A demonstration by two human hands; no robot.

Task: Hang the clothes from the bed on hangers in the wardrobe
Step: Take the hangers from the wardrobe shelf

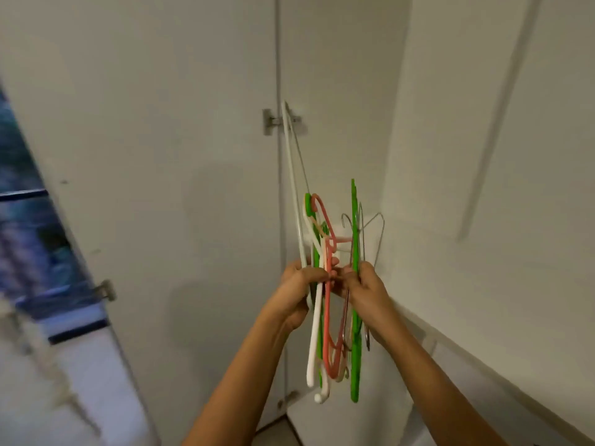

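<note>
I hold a tangled bunch of hangers [331, 304] upright in front of me: white, green and pink plastic ones plus thin wire ones. My left hand [297, 284] grips the white and green hangers on the bunch's left side. My right hand [367, 288] grips the green and wire hangers on the right, fingers meeting the left hand's at the pink hanger. Behind them is the white inside of the wardrobe [338, 75]. No clothes and no bed are in view.
An open white wardrobe door [145, 156] stands on the left, with metal hinges [280, 121] on the frame. A white shelf or drawer top [483, 365] runs along the lower right. Blurred blue shapes [29, 236] show past the door's left edge.
</note>
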